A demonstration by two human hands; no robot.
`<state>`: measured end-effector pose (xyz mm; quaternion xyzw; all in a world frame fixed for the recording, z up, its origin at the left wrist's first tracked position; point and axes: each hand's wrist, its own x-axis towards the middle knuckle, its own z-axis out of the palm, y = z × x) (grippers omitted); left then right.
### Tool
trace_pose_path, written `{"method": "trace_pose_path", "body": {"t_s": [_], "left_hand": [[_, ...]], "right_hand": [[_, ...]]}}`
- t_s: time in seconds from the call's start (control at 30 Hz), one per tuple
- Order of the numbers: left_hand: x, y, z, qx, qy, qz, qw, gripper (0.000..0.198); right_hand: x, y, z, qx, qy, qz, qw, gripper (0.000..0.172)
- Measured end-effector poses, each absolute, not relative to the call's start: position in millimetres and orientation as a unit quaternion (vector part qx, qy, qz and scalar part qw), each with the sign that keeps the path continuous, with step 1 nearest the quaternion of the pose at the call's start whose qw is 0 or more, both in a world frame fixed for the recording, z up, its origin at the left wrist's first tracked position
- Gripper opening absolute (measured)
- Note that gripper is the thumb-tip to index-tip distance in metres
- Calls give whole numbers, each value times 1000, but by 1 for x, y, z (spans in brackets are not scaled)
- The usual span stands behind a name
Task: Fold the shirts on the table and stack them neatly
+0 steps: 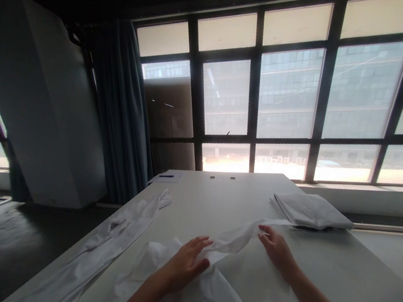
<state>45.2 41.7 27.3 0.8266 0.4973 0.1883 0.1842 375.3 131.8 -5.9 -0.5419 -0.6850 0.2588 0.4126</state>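
Grey table [356, 280], left hand [187, 262] spread on white garment [242, 286], right hand [277, 250] pinching it.

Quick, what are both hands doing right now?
Left hand: open, pressing flat on the white cloth.
Right hand: closed, pinching a stretched strip of that cloth.

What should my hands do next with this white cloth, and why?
Probably slide the right hand outward along the narrow strip to pull it flat, while the left hand presses the white cloth down. The strip lies bunched and wrinkled between the hands on the table.
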Motion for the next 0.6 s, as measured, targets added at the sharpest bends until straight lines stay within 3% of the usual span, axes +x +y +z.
{"method": "trace_pose_path", "body": {"t_s": [0.17,0.37,0.6], "left_hand": [[49,41,-7,807,562,27,179,76],[57,25,5,798,597,5,82,69],[22,43,2,741,671,6,24,68]], "right_hand": [[373,130,-33,-567,-732,242,290,51],[378,109,-21,-533,-804,207,166,43],[374,68,29,-413,-846,323,97,61]]}}
